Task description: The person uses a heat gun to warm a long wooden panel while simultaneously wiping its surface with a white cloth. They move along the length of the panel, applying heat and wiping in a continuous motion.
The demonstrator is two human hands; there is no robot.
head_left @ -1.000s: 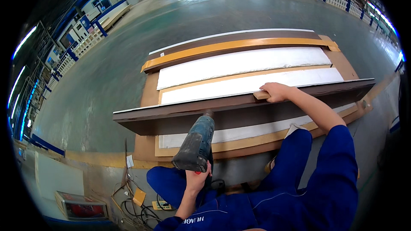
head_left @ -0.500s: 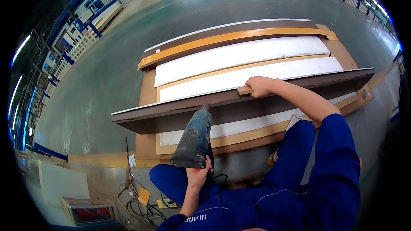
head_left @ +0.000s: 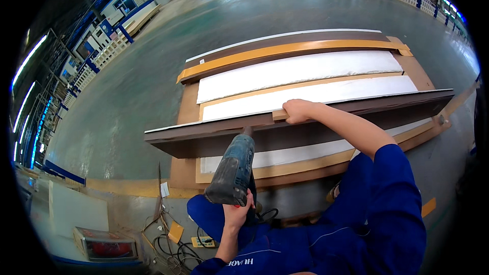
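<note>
My left hand [head_left: 238, 214] is closed round the handle of a blue and black heat gun [head_left: 233, 169]. Its metal nozzle points away from me, right by the near face of a long dark brown panel [head_left: 326, 130] with a white upper edge. Over that edge my right hand [head_left: 300, 110] grips a small wooden block [head_left: 279, 115], which rests against the top of the panel. Brown film [head_left: 224, 128] along the panel's upper strip looks wrinkled. Part of my left hand's fingers is hidden behind the heat gun.
Under the panel lies a brown board [head_left: 184, 173] with white foam slabs [head_left: 305, 71] and wooden strips. Another brown piece with an orange strip [head_left: 295, 47] lies beyond. Cables and a yellow power strip [head_left: 202, 242] are on the floor, near a red-fronted box [head_left: 107, 248].
My right hand and the wooden block have slid left along the panel edge, closer to the nozzle. The whole view has shifted slightly; the heat gun stays by the panel.
</note>
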